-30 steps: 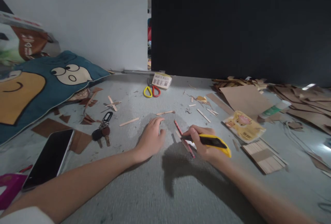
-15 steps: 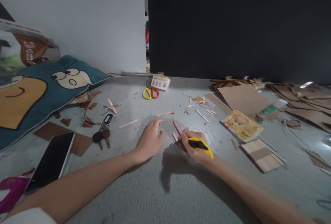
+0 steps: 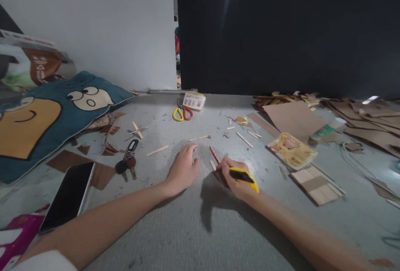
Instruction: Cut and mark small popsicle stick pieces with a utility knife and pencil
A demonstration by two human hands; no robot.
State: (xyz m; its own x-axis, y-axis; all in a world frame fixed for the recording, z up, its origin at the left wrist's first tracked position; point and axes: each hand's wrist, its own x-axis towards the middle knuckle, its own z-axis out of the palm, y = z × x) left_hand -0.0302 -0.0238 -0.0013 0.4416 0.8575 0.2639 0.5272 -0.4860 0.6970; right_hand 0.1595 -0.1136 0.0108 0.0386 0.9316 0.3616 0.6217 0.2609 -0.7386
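My right hand (image 3: 236, 177) is closed around a yellow and black utility knife (image 3: 245, 175), its tip down at a small wooden stick piece (image 3: 213, 165) on the grey floor. A red pencil (image 3: 214, 154) lies just beyond that hand, partly hidden under it. My left hand (image 3: 183, 168) rests palm down on the floor to the left of the pencil, fingers stretched forward, holding nothing.
Loose wooden sticks (image 3: 157, 150) and yellow-red scissors (image 3: 183, 113) lie ahead. Keys (image 3: 126, 162), a phone (image 3: 70, 194) and a blue cushion (image 3: 46, 116) are at left. A stick bundle (image 3: 315, 183), a yellow packet (image 3: 292, 150) and cardboard sheets (image 3: 295, 119) are at right.
My right hand has drawn in to the left with the knife, closing over the pencil and the stick piece. My left hand has stayed flat in place.
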